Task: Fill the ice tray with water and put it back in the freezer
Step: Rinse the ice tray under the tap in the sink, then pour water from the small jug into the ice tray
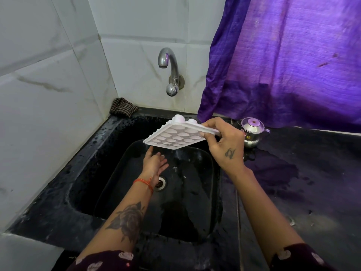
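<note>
A white ice tray with round hollows is held tilted above the black sink, its left edge lower. My right hand grips the tray's right edge, thumb on top and fingers under. Drops of water fall from the tray's low front edge into the basin. My left hand hovers below the tray with relaxed fingers, holding nothing. The steel tap on the tiled wall stands behind the tray with no water running from its spout.
A checked cloth lies in the back left corner of the sink ledge. A small steel pot stands on the wet black counter to the right. A purple curtain hangs behind it. White tiled walls close the left side.
</note>
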Tool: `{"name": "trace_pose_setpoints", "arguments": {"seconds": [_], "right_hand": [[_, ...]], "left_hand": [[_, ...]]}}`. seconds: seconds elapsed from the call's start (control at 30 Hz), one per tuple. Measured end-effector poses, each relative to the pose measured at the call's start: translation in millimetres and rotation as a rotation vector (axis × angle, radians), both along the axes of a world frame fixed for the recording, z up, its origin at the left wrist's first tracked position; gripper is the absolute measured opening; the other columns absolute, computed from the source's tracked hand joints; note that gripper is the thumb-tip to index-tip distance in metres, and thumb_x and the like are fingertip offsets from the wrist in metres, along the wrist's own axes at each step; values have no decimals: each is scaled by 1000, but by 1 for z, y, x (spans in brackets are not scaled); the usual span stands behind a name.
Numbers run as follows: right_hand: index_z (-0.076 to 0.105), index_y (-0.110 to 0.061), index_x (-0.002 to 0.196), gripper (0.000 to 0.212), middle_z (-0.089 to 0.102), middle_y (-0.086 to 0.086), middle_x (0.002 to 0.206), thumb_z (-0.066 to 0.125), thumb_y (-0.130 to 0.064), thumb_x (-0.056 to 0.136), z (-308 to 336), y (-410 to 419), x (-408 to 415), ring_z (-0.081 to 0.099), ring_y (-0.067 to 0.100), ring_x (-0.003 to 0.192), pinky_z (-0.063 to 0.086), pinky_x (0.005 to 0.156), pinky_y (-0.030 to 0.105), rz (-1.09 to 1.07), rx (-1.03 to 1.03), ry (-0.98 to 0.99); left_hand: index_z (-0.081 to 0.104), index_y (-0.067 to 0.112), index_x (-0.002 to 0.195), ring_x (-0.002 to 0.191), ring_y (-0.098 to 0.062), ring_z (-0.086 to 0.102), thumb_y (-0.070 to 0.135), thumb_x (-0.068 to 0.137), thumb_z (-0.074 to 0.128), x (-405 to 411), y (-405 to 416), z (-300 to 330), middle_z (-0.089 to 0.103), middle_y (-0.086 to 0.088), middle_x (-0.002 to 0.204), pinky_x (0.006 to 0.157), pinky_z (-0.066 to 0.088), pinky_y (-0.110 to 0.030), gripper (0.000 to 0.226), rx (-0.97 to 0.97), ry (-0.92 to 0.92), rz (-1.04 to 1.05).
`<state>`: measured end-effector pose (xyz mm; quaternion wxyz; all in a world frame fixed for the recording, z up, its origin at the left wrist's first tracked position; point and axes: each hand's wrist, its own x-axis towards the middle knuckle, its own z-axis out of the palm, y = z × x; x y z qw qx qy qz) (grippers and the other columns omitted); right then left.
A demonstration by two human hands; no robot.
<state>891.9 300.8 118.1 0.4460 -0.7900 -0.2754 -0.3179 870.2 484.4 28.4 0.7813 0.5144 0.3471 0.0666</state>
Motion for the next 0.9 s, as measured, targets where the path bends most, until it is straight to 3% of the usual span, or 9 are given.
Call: {"name": "trace_pose_setpoints", "arguments": {"seconds": [0.17,0.33,0.63,0.8,0.9], "right_hand": [[67,-16,81,9,64,-12,71,70,-9,76,-4,-8,-1,54,10,63,44,58,28,-52,40,82],[67,-21,85,11,69,-9,77,71,-15,76,-6,-17,1,65,16,68,53,66,44,-67,111,225],[62,-22,84,17,60,-23,79,75,-13,77,-17,-40,1,59,-2,76,53,78,28,-149,229,487],[65,-18,88,15,58,-23,79,75,-18,78,-27,-59,6,57,0,78,47,78,25,-224,224,587],[64,-18,89,15,63,-12,82,74,-20,78,-33,-74,7,59,5,79,45,79,24,-259,232,626]], "left_hand": [[26,24,148,127,-33,46,-9,93,36,0,-4,-2,40,-12,145,95,46,-41,65,17,12,-3],[35,22,143,125,-30,47,-9,91,36,0,-8,-3,46,-11,140,97,46,-42,60,39,35,15],[45,22,130,115,-24,56,0,91,43,-2,-20,-7,57,-6,129,101,42,-45,45,111,94,42],[49,17,126,107,-26,60,4,94,45,-2,-33,-7,58,-8,124,73,51,-37,35,117,95,62],[50,16,126,105,-25,61,6,94,48,-2,-46,-5,59,-7,124,62,49,-32,33,136,100,60]]}}
